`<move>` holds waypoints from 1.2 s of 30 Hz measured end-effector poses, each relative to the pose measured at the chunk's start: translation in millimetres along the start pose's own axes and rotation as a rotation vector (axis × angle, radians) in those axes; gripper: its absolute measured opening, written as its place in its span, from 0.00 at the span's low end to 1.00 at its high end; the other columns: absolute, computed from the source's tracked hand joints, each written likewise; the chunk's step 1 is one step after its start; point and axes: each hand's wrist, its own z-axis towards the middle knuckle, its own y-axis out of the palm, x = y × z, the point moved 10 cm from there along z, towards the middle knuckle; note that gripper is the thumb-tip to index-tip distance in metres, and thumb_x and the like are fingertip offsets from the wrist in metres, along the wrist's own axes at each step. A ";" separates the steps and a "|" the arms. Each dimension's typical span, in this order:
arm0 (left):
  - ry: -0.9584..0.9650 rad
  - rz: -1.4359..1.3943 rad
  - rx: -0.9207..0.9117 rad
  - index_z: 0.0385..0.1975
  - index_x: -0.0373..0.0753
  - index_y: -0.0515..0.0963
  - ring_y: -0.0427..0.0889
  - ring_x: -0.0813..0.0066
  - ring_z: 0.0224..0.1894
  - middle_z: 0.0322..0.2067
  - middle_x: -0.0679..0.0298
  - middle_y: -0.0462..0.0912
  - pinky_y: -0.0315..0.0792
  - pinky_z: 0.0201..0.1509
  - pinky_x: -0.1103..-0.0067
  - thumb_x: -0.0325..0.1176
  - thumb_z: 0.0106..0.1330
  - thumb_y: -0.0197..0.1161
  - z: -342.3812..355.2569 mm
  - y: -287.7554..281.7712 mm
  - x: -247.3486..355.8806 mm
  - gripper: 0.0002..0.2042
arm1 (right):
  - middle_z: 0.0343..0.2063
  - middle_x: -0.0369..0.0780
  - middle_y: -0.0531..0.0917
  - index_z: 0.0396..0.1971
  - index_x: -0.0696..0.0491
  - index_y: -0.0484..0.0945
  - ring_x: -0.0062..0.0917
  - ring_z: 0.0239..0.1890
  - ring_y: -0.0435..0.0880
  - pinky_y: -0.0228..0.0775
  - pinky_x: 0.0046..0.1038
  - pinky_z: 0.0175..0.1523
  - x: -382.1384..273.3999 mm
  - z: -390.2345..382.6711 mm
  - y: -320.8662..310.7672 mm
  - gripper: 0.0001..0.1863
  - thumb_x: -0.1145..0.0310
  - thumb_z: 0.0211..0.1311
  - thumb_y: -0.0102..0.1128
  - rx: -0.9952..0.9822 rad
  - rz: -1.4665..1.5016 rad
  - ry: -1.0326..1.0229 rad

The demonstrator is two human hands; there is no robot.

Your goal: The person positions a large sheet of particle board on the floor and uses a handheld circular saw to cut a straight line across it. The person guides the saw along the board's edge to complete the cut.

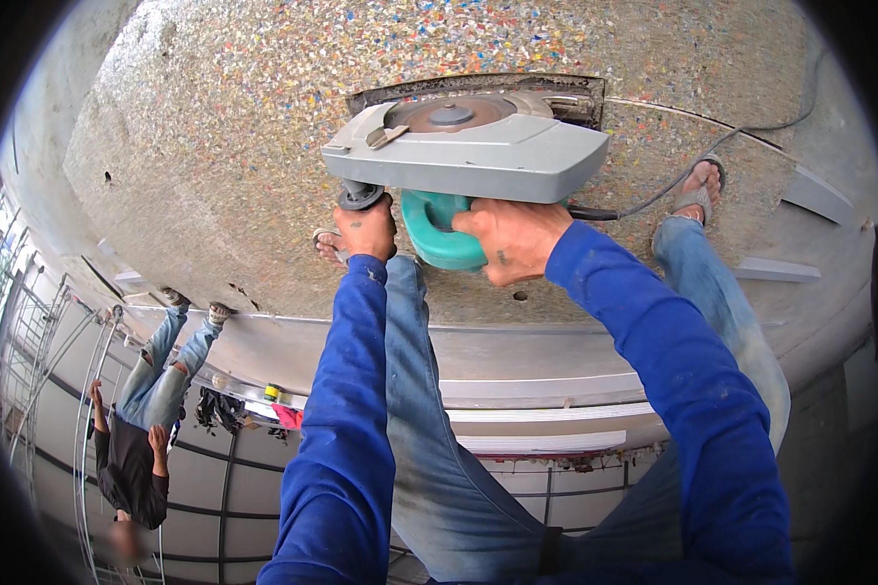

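Observation:
A circular saw (488,156) with a grey housing, a round blade (449,114) and a dark metal base plate rests on a board (263,117) speckled with coloured flakes. My left hand (364,229) is closed round the round black front knob at the saw's left end. My right hand (512,239) grips the teal rear handle (431,234). A black cable (654,195) leaves the handle toward the right and curves away across the board. A thin pale line runs right from the base plate. My sandalled feet (695,190) show on the board either side of the saw.
Another person (137,458) in a dark top and jeans stands at the left, near metal scaffolding (24,341). Grey strips (776,268) lie at the right. Dark bundles, a pink cloth (287,415) and a small yellow object (271,393) sit past the board's near edge.

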 end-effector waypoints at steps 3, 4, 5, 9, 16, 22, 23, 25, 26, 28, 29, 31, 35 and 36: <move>-0.051 -0.029 0.023 0.19 0.30 0.74 0.72 0.80 0.20 0.17 0.66 0.78 0.65 0.24 0.77 0.26 0.51 0.62 2.8 -6.4 -7.4 0.06 | 0.25 0.44 0.78 0.34 0.52 0.78 0.40 0.33 0.81 0.75 0.40 0.37 -4.5 5.9 -0.9 0.20 0.69 0.31 0.63 0.052 0.003 -0.029; -0.069 -0.009 0.018 0.20 0.30 0.74 0.72 0.80 0.20 0.18 0.66 0.78 0.66 0.24 0.78 0.26 0.51 0.62 3.5 -7.9 -9.1 0.06 | 0.25 0.44 0.78 0.33 0.52 0.78 0.40 0.33 0.81 0.75 0.40 0.37 -5.9 7.6 -1.5 0.20 0.69 0.31 0.63 0.063 0.003 -0.034; -0.091 0.012 0.009 0.20 0.30 0.75 0.73 0.80 0.21 0.18 0.66 0.78 0.66 0.25 0.78 0.26 0.50 0.62 2.2 -9.7 -8.9 0.06 | 0.25 0.44 0.78 0.33 0.52 0.78 0.40 0.33 0.81 0.75 0.40 0.37 -7.4 8.2 -0.6 0.20 0.69 0.31 0.63 0.072 0.007 -0.037; -0.147 -0.072 -0.015 0.23 0.30 0.76 0.73 0.80 0.21 0.19 0.66 0.79 0.66 0.25 0.78 0.25 0.50 0.62 2.2 -14.7 -2.4 0.05 | 0.25 0.44 0.78 0.32 0.52 0.78 0.39 0.32 0.81 0.75 0.40 0.36 -11.2 16.3 3.6 0.19 0.69 0.32 0.63 0.063 -0.030 -0.022; -0.104 -0.079 0.020 0.17 0.31 0.74 0.72 0.79 0.15 0.13 0.65 0.75 0.65 0.20 0.76 0.26 0.50 0.61 13.6 -31.8 -14.4 0.06 | 0.25 0.44 0.78 0.32 0.52 0.78 0.40 0.32 0.81 0.75 0.41 0.36 -23.2 31.3 6.1 0.20 0.69 0.31 0.63 0.073 -0.005 -0.032; -0.138 -0.111 0.029 0.21 0.29 0.75 0.73 0.82 0.23 0.20 0.67 0.79 0.67 0.27 0.78 0.24 0.49 0.61 18.7 -47.1 -18.2 0.04 | 0.24 0.44 0.78 0.33 0.52 0.78 0.40 0.32 0.81 0.75 0.41 0.36 -34.7 46.4 9.9 0.20 0.69 0.30 0.62 0.040 0.004 -0.030; -0.140 -0.094 0.034 0.21 0.29 0.75 0.73 0.82 0.23 0.20 0.67 0.79 0.68 0.27 0.78 0.24 0.49 0.61 19.8 -48.8 -20.1 0.04 | 0.24 0.44 0.78 0.33 0.52 0.78 0.40 0.31 0.81 0.75 0.41 0.35 -35.6 47.9 10.5 0.21 0.69 0.30 0.62 0.040 -0.014 -0.029; -0.145 -0.078 0.038 0.21 0.29 0.75 0.74 0.81 0.24 0.20 0.66 0.79 0.68 0.28 0.78 0.24 0.49 0.61 21.0 -52.0 -23.3 0.04 | 0.24 0.44 0.78 0.33 0.52 0.78 0.40 0.31 0.81 0.75 0.41 0.35 -37.3 51.1 12.5 0.21 0.69 0.29 0.62 0.040 -0.024 -0.026; -0.147 -0.080 0.038 0.21 0.29 0.75 0.74 0.81 0.24 0.20 0.66 0.79 0.68 0.28 0.77 0.24 0.49 0.61 22.4 -54.3 -22.8 0.04 | 0.24 0.44 0.78 0.33 0.52 0.78 0.40 0.31 0.81 0.75 0.41 0.35 -38.6 53.3 12.7 0.21 0.69 0.29 0.62 0.040 -0.016 -0.027; -0.141 -0.079 0.034 0.21 0.28 0.75 0.74 0.81 0.23 0.20 0.66 0.79 0.68 0.28 0.77 0.24 0.49 0.62 25.4 -58.2 -23.7 0.04 | 0.24 0.44 0.78 0.33 0.52 0.78 0.40 0.31 0.81 0.75 0.40 0.35 -42.1 57.1 11.5 0.21 0.69 0.29 0.62 0.053 -0.008 -0.033; -0.132 -0.077 0.030 0.21 0.28 0.75 0.73 0.81 0.23 0.20 0.66 0.79 0.68 0.27 0.78 0.24 0.49 0.62 27.2 -60.0 -25.0 0.04 | 0.24 0.44 0.78 0.33 0.52 0.78 0.40 0.31 0.81 0.75 0.40 0.35 -44.6 58.6 10.3 0.21 0.69 0.29 0.62 0.065 -0.007 -0.038; -0.131 -0.090 0.036 0.21 0.29 0.76 0.73 0.81 0.23 0.20 0.67 0.79 0.67 0.27 0.78 0.24 0.49 0.62 30.0 -64.5 -28.6 0.04 | 0.24 0.44 0.78 0.33 0.52 0.78 0.40 0.31 0.81 0.75 0.40 0.35 -48.3 62.6 10.6 0.21 0.69 0.30 0.62 0.074 -0.004 -0.038; -0.105 -0.096 0.041 0.21 0.29 0.76 0.73 0.82 0.22 0.19 0.67 0.78 0.67 0.26 0.79 0.24 0.49 0.62 37.0 -73.3 -37.7 0.04 | 0.25 0.44 0.78 0.33 0.52 0.79 0.40 0.32 0.81 0.75 0.40 0.36 -52.8 72.5 16.8 0.20 0.70 0.30 0.62 0.065 -0.002 -0.028; -0.084 -0.084 0.032 0.21 0.30 0.76 0.73 0.83 0.22 0.19 0.68 0.78 0.67 0.26 0.79 0.24 0.49 0.62 39.5 -75.4 -40.5 0.04 | 0.25 0.44 0.78 0.33 0.52 0.79 0.40 0.32 0.81 0.76 0.40 0.36 -54.4 75.1 17.9 0.20 0.70 0.31 0.62 0.063 -0.003 -0.028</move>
